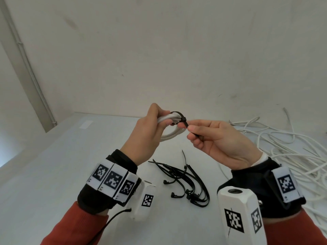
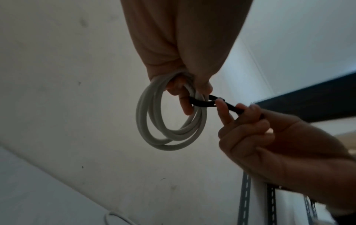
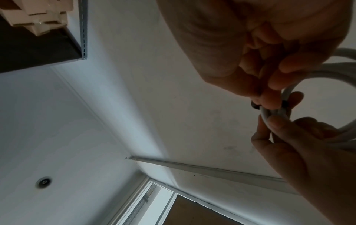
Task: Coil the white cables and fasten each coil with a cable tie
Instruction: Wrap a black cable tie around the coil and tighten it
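My left hand (image 1: 150, 128) grips a small coil of white cable (image 1: 169, 135) above the table, the loops hanging below its fingers in the left wrist view (image 2: 169, 120). A black cable tie (image 1: 180, 117) is looped round the coil's strands beside my left thumb. My right hand (image 1: 208, 137) pinches the tie's free tail (image 1: 196, 135) just past its head; the left wrist view shows this tail (image 2: 233, 108) held between thumb and curled fingers. In the right wrist view the right hand's fingers (image 3: 269, 85) hide most of the tie (image 3: 255, 105).
A bundle of several loose black cable ties (image 1: 187, 181) lies on the white table (image 1: 62, 165) below my hands. A heap of uncoiled white cable (image 1: 283, 147) sprawls at the right side. A wall stands close behind.
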### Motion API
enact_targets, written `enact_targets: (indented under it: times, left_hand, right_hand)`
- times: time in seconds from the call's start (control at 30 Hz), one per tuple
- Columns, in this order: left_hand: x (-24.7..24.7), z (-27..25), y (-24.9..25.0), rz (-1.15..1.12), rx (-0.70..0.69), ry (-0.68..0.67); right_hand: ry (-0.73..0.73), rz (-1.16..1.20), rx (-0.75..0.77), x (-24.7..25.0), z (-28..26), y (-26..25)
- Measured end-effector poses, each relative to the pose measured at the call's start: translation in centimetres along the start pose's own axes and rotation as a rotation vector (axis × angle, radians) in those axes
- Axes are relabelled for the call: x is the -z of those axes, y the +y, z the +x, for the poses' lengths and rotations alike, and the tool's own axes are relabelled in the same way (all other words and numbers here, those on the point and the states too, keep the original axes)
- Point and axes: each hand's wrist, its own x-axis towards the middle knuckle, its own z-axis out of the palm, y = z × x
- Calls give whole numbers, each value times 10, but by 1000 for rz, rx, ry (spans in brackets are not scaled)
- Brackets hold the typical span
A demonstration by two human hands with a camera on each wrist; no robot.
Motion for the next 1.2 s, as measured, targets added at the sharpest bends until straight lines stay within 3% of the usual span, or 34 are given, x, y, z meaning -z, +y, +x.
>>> enact_targets:
  times: [0.1, 0.23, 0.43, 0.57, 0.77, 1.0, 1.2]
  left_hand:
    - [3, 1, 0, -71, 26, 78]
    - [3, 2, -3, -89, 35, 86]
    - [5, 1, 1, 0, -77, 76]
    - [-3, 0, 3, 33, -93, 15]
    - [-2, -1, 2, 61, -120, 35]
    - [-4, -1, 0, 99, -205, 61]
    - [-4, -1, 1, 100, -273, 67]
  right_hand:
    - [-68, -39, 9, -7, -3, 4]
    - [-99, -156, 0, -12, -2, 9]
    - [-78, -257, 12, -16, -3, 10]
    - [-58, -76, -13, -16, -1, 7]
    - [-81, 110, -58, -19, 1, 11]
    - [-2, 31, -83, -18, -2, 7]
    - [78, 96, -79, -22, -3, 9]
